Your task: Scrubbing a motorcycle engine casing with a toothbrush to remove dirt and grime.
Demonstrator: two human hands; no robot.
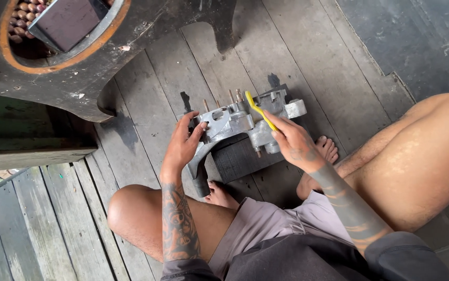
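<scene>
— Where is the metal part (pixel 240 127) kept?
— On the dark block (pixel 242 158) on the plank floor (pixel 146 109); it is steadied by the left hand (pixel 183 145), fingers clamped on its edge

— And the brush?
— The yellow brush (pixel 260 111) is pinched in the right hand (pixel 292 143); short strokes are best made with the part held firm

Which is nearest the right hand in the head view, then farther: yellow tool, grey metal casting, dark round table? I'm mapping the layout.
1. yellow tool, held in the right hand.
2. grey metal casting, just left of it.
3. dark round table, far upper left.
</scene>
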